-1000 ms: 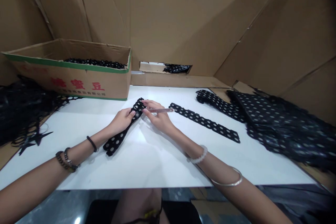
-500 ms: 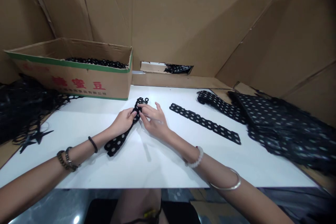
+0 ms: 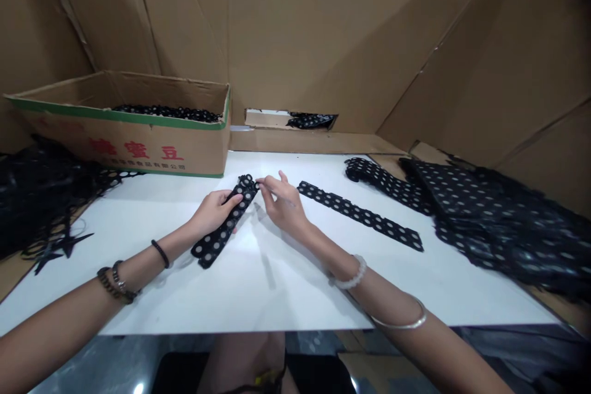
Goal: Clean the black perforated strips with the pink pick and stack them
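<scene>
A black strip with rows of round holes [image 3: 220, 239] slants up from the white tabletop in my left hand [image 3: 215, 214], whose thumb presses on its upper face. Small black rings [image 3: 248, 179] show at the strip's far end. My right hand [image 3: 282, 200] pinches with thumb and forefinger at that end's right corner, its other fingers partly raised. Whether a ring has come loose between those fingertips is too small to tell. Another perforated strip [image 3: 360, 214] lies flat to the right of my right hand.
An open carton [image 3: 184, 135] holding many black rings stands at the back left. Black scraps [image 3: 32, 197] are heaped at the left edge. Perforated black sheets [image 3: 498, 215] pile up on the right, beside a curled strip [image 3: 388, 184]. Cardboard walls [image 3: 323, 31] enclose the table [image 3: 305, 295].
My right hand has shifted slightly right, from over the strip to its far right corner. The strip in my left hand has turned a little, showing more of its face.
</scene>
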Tool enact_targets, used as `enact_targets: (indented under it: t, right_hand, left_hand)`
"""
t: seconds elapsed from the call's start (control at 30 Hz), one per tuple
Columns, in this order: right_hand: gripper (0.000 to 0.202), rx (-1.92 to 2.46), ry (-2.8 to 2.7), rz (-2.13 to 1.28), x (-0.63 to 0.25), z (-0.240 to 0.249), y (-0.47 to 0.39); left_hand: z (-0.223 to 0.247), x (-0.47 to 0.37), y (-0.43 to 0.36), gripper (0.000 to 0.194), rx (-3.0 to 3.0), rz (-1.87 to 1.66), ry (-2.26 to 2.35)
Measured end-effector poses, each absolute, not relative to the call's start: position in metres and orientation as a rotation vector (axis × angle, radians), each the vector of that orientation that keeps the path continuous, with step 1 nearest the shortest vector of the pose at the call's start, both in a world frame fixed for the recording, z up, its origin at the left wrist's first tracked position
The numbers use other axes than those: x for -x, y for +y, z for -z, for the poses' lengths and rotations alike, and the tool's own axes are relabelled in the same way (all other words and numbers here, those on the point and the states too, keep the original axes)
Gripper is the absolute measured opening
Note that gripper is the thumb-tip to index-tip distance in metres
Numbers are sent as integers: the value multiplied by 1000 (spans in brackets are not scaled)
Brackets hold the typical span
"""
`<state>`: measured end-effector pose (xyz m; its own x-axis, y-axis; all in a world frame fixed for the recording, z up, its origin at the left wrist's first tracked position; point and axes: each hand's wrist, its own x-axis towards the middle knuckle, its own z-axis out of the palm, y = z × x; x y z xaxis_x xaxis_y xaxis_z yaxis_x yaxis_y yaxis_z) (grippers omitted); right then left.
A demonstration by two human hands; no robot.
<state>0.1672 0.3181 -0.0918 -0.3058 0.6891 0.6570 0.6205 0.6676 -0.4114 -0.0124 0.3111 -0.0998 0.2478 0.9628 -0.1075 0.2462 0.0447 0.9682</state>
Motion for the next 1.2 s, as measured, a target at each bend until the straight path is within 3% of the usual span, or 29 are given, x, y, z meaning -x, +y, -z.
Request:
enact_targets:
  t: [0.17,0.27,0.5,0.87,1.2]
  right_hand:
    - [22,1014,-1833,-477,-175,81,320]
    - [23,872,-1881,-527,-170,81,316]
    - [20,848,-2038,-436,-157,90,310]
    - [16,1064,-2244,4,-152,94,306]
    - [23,1010,-2230,-77,-149,99,308]
  left_hand:
    - [97,10,310,26,-1336,-822,1170]
    - [94,9,309,21,-1316,-825,1126]
    - [93,10,311,22,-1518,-857,1143]
    - [100,11,310,32,-1877,-791,1365]
    - [98,9,306,28,-1881,-887,1329]
